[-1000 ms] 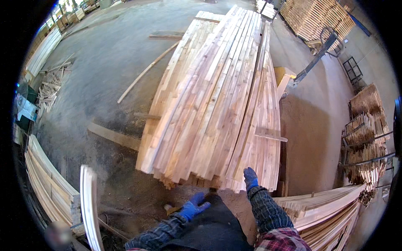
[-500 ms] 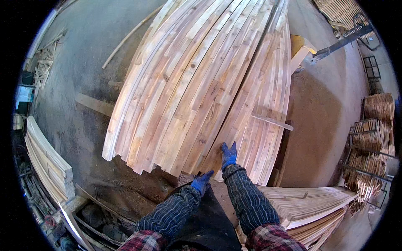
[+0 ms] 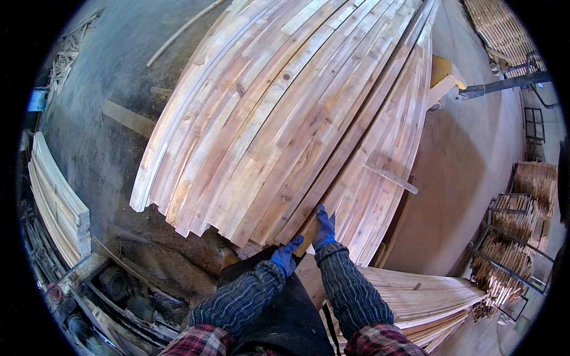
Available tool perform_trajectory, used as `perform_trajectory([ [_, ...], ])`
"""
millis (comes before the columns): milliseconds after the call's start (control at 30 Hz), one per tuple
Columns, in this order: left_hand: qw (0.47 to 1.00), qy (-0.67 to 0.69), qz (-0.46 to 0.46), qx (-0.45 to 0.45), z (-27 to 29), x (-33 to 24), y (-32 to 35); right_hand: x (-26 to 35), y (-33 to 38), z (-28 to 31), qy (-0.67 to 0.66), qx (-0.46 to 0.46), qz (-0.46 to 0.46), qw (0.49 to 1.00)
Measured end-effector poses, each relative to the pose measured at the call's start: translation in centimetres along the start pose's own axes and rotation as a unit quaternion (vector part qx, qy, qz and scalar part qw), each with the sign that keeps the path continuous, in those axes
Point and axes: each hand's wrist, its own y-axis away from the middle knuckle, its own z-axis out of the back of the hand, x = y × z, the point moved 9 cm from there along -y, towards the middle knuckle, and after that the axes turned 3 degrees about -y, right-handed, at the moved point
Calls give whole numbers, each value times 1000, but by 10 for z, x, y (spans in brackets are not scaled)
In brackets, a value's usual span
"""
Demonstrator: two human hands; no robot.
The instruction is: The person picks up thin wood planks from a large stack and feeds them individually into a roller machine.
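A broad layer of long, pale wooden boards (image 3: 261, 136) stretches away in front of me, their near ends uneven. Both hands wear blue gloves, below striped knit sleeves. My left hand (image 3: 286, 256) is closed at the near end of one wooden board (image 3: 307, 230). My right hand (image 3: 324, 230) grips the same board from its right side, a little farther up. Dark gaps run along both sides of this board. The undersides of my fingers are hidden. On the right part of the layer, a short wooden strip (image 3: 390, 173) lies crosswise.
Another stack of boards (image 3: 421, 291) sits close on my right. Bundled slats (image 3: 510, 237) on metal racks stand far right. At left are stacked beams (image 3: 56, 202) and dark machinery (image 3: 113, 296). A yellow part with a metal arm (image 3: 448, 80) is beyond the layer's right edge.
The gripped board has come apart from its neighbour on the right, opening a second gap. My hands have drawn slightly closer together. The whole view has shifted a little.
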Motion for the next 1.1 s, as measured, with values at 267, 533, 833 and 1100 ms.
perform_trajectory([
  [267,922,283,263,0,-24,11,3,-4,-12,14,-61,26,-92,994],
  [533,996,-78,7,-32,-31,-27,6,5,5,17,-67,60,-183,979],
  [833,917,277,286,28,-40,-25,40,16,21,-1,-43,81,-204,975],
  [1100,951,-292,-53,88,-38,-178,74,72,67,18,-50,100,-110,988],
])
